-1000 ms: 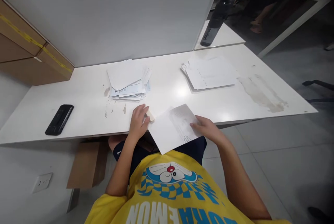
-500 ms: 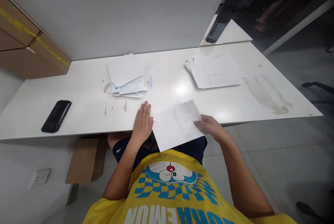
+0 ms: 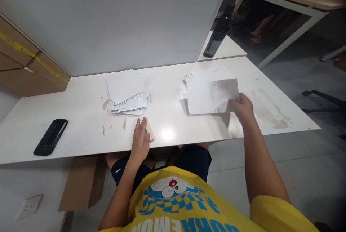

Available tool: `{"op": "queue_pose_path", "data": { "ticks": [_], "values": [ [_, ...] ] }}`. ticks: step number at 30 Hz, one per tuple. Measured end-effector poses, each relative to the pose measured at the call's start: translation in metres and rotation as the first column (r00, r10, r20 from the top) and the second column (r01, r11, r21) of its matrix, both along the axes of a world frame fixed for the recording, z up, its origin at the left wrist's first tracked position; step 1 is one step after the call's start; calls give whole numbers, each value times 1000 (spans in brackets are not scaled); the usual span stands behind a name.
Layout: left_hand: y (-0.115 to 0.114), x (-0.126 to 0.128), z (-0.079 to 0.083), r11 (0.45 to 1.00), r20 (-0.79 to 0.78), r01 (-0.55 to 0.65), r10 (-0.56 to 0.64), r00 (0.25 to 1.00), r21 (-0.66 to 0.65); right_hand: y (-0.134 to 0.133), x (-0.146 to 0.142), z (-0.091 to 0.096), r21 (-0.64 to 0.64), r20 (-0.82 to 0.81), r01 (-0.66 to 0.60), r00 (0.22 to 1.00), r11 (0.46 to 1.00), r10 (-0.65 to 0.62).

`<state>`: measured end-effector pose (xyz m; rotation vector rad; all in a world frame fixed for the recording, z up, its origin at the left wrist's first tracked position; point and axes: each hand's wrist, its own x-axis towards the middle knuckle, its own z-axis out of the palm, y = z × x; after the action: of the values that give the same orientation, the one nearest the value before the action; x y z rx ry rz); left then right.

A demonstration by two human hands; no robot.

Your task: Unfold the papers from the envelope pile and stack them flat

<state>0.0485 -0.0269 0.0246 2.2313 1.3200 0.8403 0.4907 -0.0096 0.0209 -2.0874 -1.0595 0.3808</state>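
Note:
My right hand (image 3: 242,106) pinches the corner of a white sheet of paper (image 3: 209,97) with faint print and a stamp mark. It holds the sheet just above the right-hand stack of papers (image 3: 191,79) on the white table (image 3: 81,131). My left hand (image 3: 141,137) lies flat near the table's front edge, fingers stretched out over a small cream block (image 3: 150,132). A messier pile of papers (image 3: 127,91) sits just beyond my left hand.
A black stapler-like device (image 3: 50,137) lies at the table's left. A dark bottle (image 3: 214,37) stands on a second table behind the partition. Cardboard boxes (image 3: 24,62) line the left wall; another box (image 3: 81,183) sits under the table. Stains mark the table's right side.
My right hand has carried the sheet from the front edge in front of me up and right, over the right-hand stack. My left hand has stayed on the small block.

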Motion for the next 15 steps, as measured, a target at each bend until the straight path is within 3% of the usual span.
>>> {"op": "queue_pose_path", "data": {
  "ticks": [3,6,10,13,15],
  "values": [
    [35,21,15,989,-34,149,-148,988,26,27,6,9,25,154,108,982,994,-111],
    [95,73,25,933,-95,358,-355,930,25,37,-14,10,148,118,259,954,954,-277],
    [195,187,30,884,-129,467,-462,878,11,53,-36,-4,183,-32,395,918,900,-396],
    [269,282,19,875,-196,482,-480,855,-36,73,-30,-18,136,-65,485,874,864,-481],
    [304,339,8,868,-255,489,-492,832,-80,86,-20,-29,127,-59,510,860,851,-507]
  ]
}}
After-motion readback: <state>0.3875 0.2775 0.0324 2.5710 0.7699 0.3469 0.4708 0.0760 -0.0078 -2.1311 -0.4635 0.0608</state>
